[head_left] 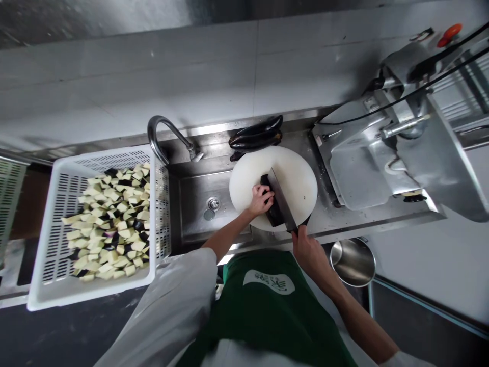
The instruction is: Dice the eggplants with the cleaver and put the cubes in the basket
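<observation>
A dark purple eggplant (270,210) lies lengthwise on a round white cutting board (298,176) that straddles the sink's right edge. My left hand (260,200) is curled over the eggplant's left side, pressing it down. My right hand (308,251) grips the handle of a broad cleaver (281,200), whose blade runs along the top of the eggplant. Two or three whole eggplants (256,135) lie behind the board against the back ledge.
A white slotted crate (57,204) at left holds several cut eggplant pieces (112,224). Steel sink (202,204) with a curved faucet (168,133) sits between crate and board. A metal slicing machine (385,148) stands at right; a steel bowl (353,261) sits below the counter edge.
</observation>
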`<state>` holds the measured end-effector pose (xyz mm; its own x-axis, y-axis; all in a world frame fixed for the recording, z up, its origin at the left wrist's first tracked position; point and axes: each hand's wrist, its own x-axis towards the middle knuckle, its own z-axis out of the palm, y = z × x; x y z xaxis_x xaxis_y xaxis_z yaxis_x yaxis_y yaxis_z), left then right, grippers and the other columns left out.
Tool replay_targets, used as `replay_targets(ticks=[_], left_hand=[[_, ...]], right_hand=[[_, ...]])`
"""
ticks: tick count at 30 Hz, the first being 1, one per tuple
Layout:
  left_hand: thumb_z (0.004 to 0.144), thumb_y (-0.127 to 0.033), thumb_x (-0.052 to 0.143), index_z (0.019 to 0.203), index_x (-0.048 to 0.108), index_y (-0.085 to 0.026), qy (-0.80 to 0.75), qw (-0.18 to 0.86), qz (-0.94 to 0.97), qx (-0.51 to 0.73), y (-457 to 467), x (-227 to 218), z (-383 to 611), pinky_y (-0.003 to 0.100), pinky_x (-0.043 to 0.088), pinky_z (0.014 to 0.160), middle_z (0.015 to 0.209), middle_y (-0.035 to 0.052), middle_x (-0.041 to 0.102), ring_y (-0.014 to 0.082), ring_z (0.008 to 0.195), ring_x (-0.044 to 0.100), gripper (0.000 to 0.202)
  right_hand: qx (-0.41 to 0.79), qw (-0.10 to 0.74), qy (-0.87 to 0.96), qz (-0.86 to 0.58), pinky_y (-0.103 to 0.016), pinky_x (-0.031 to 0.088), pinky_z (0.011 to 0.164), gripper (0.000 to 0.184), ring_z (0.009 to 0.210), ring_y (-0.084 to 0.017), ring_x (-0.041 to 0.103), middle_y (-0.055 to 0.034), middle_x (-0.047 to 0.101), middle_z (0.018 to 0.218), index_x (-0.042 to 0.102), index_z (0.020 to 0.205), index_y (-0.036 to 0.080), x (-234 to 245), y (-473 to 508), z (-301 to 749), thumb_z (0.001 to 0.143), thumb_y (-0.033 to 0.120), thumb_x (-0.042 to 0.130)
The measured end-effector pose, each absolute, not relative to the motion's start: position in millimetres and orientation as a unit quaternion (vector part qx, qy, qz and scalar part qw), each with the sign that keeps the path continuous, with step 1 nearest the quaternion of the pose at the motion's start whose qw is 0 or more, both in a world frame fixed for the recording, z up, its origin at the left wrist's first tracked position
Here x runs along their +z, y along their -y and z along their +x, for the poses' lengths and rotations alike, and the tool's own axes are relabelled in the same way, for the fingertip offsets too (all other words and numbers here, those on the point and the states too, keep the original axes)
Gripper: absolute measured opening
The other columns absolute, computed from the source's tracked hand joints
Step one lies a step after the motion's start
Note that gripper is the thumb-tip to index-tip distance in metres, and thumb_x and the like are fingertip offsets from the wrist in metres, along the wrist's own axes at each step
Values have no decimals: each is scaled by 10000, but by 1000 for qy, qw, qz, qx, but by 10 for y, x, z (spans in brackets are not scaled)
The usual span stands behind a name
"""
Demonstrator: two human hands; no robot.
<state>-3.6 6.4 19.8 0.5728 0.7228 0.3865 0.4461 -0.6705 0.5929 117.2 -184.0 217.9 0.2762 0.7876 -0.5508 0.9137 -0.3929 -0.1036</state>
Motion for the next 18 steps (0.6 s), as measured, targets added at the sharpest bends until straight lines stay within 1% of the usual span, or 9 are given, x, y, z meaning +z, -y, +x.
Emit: replay_targets(ticks=[3,6,9,13,18], left_hand=[[971,-281,535,1025,735,-203,-342,224,858,310,-60,182,-23,515,357,1087,1111,113,580,282,1167,437,221],[968,-284,533,1035,737,-203,-351,229,853,312,-52,168,-16,522,353,1094,1122,116,588,282,1180,451,230],[962,-292,537,1025,743,-205,-362,233,847,312,-43,156,-19,525,352,1104,1140,119,592,283,1190,455,232],[962,-298,540,1018,748,-208,-359,239,847,310,-39,155,-19,521,358,1105,1125,118,599,279,1181,471,233],[957,-294,551,1017,744,-203,-356,239,843,325,-47,147,-28,524,358,1105,1129,119,598,276,1181,478,222]], right_hand=[[-251,127,-543,791,-299,431,664,222,857,-283,766,-149,740,884,456,1143,143,2100,1632,1143,1112,318,325],[-244,123,-554,786,-311,464,715,239,919,-291,765,-174,742,935,466,1162,130,2036,1464,1147,1111,313,319],[-254,129,-567,773,-313,471,740,236,929,-287,763,-175,740,945,474,1155,130,2026,1430,1192,1109,309,328],[-274,146,-561,768,-323,468,728,249,910,-294,760,-183,736,949,480,1161,123,2024,1418,1217,1104,312,328],[-287,135,-558,767,-320,452,742,265,937,-294,750,-198,734,980,478,1195,100,1983,1369,1198,1103,288,315]])
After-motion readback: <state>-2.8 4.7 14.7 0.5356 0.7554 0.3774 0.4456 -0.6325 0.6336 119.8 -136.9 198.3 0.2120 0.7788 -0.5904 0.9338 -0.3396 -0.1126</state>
